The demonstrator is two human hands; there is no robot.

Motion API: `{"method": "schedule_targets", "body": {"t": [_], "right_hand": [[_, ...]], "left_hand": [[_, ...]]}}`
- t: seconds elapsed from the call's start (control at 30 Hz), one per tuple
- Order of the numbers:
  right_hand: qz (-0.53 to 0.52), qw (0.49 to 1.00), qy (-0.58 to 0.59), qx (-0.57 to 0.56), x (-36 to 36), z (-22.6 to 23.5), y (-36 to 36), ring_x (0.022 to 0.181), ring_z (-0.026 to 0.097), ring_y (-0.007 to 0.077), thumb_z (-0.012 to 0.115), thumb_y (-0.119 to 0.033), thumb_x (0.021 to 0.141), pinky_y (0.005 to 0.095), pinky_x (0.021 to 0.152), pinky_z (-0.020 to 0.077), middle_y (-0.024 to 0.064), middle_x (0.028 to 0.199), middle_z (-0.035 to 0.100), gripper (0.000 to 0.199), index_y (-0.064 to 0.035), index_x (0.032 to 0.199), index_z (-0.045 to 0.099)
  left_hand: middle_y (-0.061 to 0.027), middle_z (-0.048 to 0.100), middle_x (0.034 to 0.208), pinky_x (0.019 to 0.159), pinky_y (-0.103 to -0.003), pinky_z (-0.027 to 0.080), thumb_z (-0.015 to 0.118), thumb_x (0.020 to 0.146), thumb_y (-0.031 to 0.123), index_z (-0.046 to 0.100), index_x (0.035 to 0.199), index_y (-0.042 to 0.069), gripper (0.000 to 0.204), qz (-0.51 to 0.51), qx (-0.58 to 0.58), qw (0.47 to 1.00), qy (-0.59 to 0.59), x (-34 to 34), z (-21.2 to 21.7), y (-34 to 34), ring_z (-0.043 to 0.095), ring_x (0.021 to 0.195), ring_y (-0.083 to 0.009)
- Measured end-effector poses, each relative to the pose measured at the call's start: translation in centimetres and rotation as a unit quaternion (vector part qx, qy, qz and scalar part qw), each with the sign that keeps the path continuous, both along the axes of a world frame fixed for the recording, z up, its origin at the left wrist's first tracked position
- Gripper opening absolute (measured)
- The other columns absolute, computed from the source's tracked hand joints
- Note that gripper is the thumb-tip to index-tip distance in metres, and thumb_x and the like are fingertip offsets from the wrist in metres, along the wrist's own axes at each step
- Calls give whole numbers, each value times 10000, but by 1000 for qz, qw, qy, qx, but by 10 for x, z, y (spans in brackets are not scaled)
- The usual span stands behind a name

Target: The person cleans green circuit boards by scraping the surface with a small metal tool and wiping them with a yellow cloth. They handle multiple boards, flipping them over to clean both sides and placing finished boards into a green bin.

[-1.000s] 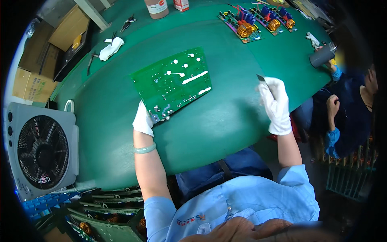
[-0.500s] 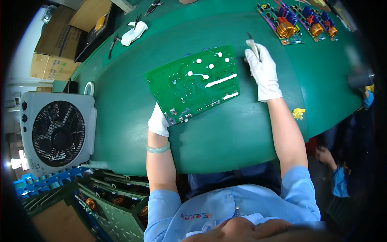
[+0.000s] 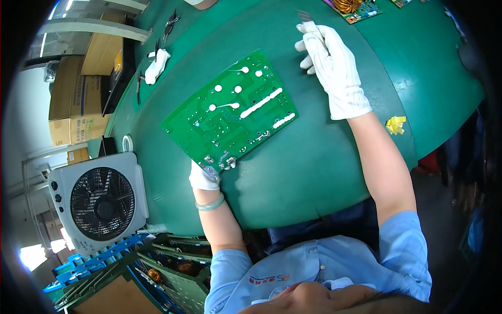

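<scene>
A green circuit board (image 3: 209,125) is tilted above the mat, its solder side up with white blobs and strips of sealant on it. My left hand (image 3: 203,177), in a white glove, grips the board at its near left corner; the fingers are hidden beneath it. To the right of the board, and apart from it, my gloved right hand (image 3: 332,65) is closed around a cutter blade (image 3: 303,17). The blade's grey, scored tip sticks out beyond the fingers, and its grip end looks white.
Boards with copper coils (image 3: 349,5) lie at the far right. Yellow scraps (image 3: 396,125) rest right of my forearm. A box fan (image 3: 99,201) stands at left, with a tape roll (image 3: 127,143), pliers (image 3: 139,89) and a white cloth (image 3: 157,67) beyond. Green racks (image 3: 175,267) hold boards below the table.
The circuit board has shifted left and turned counterclockwise in my left hand. My right hand has moved farther up and slightly left with the cutter blade. The whole view has also shifted.
</scene>
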State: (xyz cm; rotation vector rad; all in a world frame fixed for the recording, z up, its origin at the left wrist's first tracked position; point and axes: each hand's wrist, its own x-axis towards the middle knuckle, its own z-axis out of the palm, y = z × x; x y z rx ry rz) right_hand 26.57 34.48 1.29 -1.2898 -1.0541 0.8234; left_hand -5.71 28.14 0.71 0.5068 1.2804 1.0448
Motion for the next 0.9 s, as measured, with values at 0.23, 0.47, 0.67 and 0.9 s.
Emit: {"method": "schedule_targets", "body": {"t": [0.23,0.47,0.67,0.9], "right_hand": [[137,974,105,-147,-1,5,4,687,560,80,616,-452,950,235,607,492,18,882,648,458,-34,1129,669],[171,970,116,-130,-2,-5,6,718,538,63,614,-416,971,221,633,494,-2,899,628,466,-5,1184,666],[200,955,152,-158,-4,2,2,698,559,72,609,-350,988,244,628,505,22,930,663,421,1,1219,629],[190,962,125,-150,-1,-2,5,690,547,68,608,-294,982,242,612,501,23,937,665,362,-21,1217,639]], "left_hand": [[-187,664,886,439,-385,468,382,1022,393,582,1114,1,449,9,2,1000,8,0,2,-2,610,581,-301],[-193,660,872,425,-382,447,367,1023,395,579,1109,-3,460,22,-1,1000,4,3,2,-3,595,560,-302],[-199,656,859,413,-379,429,354,1024,398,577,1105,-6,469,54,-19,998,22,17,11,-2,582,541,-303],[-164,672,1053,578,-423,555,425,1028,370,591,1202,17,427,-65,22,995,-68,0,9,-1,665,783,-291]]}}
